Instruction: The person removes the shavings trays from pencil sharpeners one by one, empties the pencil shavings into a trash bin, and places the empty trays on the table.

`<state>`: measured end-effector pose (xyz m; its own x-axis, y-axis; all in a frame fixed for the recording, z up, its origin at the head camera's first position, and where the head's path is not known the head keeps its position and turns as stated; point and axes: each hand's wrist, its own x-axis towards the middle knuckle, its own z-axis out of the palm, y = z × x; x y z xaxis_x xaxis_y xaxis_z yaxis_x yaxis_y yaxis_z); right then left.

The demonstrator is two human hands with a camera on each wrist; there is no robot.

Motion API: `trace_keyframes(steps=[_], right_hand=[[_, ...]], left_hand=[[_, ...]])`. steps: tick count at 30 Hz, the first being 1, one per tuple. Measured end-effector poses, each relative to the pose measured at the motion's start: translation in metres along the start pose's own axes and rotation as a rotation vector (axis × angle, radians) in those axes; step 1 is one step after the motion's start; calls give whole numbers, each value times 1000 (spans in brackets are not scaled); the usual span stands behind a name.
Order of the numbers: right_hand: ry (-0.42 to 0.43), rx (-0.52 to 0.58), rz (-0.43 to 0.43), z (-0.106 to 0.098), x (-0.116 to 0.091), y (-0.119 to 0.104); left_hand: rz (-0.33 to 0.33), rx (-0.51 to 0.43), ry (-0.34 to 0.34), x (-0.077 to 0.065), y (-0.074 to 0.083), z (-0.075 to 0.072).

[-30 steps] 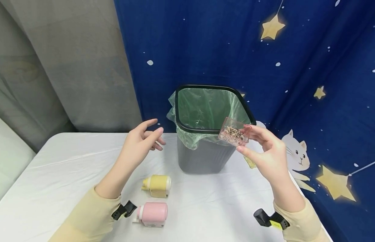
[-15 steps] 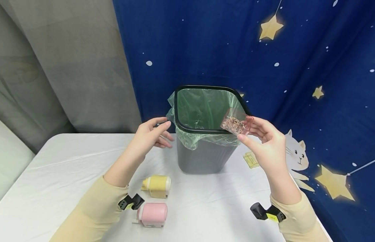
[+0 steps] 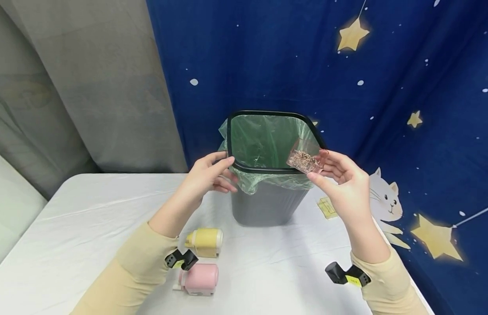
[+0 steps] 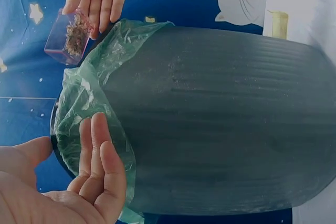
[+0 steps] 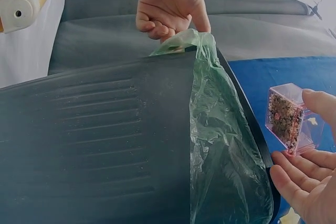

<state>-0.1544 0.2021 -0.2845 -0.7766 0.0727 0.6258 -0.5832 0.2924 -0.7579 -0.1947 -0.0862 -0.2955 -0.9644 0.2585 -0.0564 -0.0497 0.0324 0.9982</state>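
My right hand (image 3: 348, 186) holds a small clear pink shavings box (image 3: 303, 161) between thumb and fingers. Brown and dark pencil shavings lie inside the box, as the right wrist view shows its side (image 5: 286, 119). The box is at the front right of the rim of a grey trash can (image 3: 263, 203), partly over the opening. A thin green bag (image 3: 249, 180) lines the can and folds over its black rim (image 3: 267, 169). At the left front corner of the rim is my left hand (image 3: 212, 175), thumb near the rim and fingers loosely bent beside the bag.
Two small sharpener-like devices, one yellow (image 3: 206, 242) and one pink (image 3: 200, 278), stand on the white-covered table (image 3: 263, 271) in front of the can. Behind hang a grey curtain (image 3: 110, 87) and a blue star-patterned curtain (image 3: 267, 57). A yellow printed patch (image 3: 326, 208) lies right of the can.
My left hand has moved right and up to the can's rim. My right hand has brought the box slightly up and over the rim; the shavings are still in it.
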Motion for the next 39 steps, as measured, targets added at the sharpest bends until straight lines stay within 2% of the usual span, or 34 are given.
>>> trace_keyframes(steps=[12,22,34,39], right_hand=[[8,32,-23,-1,-1,-1],[-19,-55,-25,-7,2,-5],[-60,-199,-60,-11,18,-11],[-79,-233,-46,-11,26,-10]], left_hand=[[22,-26,9,1,9,4],[-15,-104,-24,-1,15,3],[-54,-122,-26,-1,19,5],[-61,-131,-22,-2,20,5]])
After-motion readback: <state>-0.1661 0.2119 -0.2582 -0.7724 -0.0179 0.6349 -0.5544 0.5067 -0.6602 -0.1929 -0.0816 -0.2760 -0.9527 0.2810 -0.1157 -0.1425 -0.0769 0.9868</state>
